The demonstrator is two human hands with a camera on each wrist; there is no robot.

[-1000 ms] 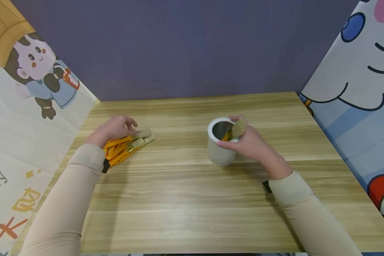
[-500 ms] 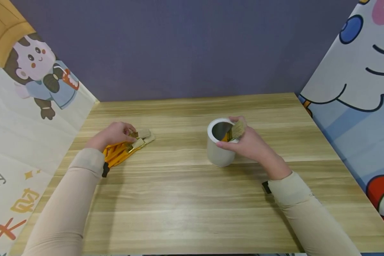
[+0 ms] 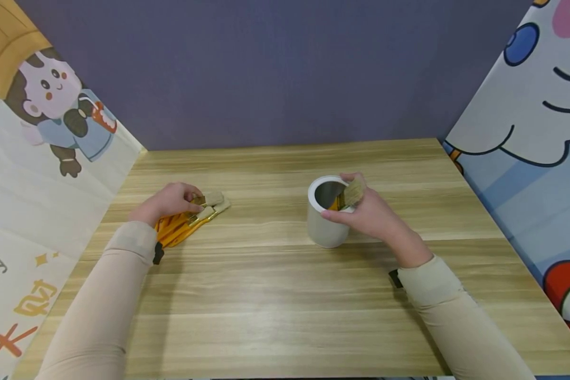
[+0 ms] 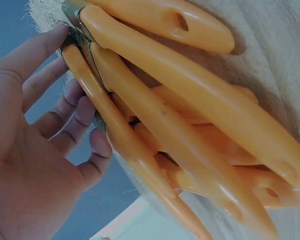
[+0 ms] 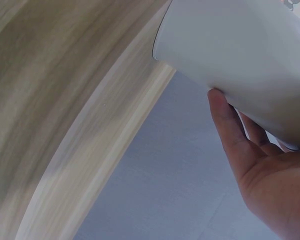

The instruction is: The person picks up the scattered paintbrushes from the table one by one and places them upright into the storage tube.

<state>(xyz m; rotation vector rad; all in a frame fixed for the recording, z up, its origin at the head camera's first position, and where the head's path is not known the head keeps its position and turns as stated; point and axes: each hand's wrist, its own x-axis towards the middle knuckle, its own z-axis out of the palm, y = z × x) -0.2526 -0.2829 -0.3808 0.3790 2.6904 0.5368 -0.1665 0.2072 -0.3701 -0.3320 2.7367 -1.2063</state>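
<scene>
In the head view, a pile of paintbrushes with orange handles and pale bristles lies on the left of the table. My left hand pinches one paintbrush of the pile near its metal ferrule; the left wrist view shows thumb and fingers at its edge. To the right stands a white cylindrical can, upright. My right hand grips its rim side, thumb in front and fingers behind. One paintbrush stands handle down in the can, bristles leaning out over the right hand.
The wood-grain table meets a dark purple-grey panel at the back. Printed cartoon panels flank it: a figure on the left and a white character on the right.
My left hand has lowered slightly onto the brush pile, and its fingers have closed on a paintbrush. The right hand and the can have stayed in place.
</scene>
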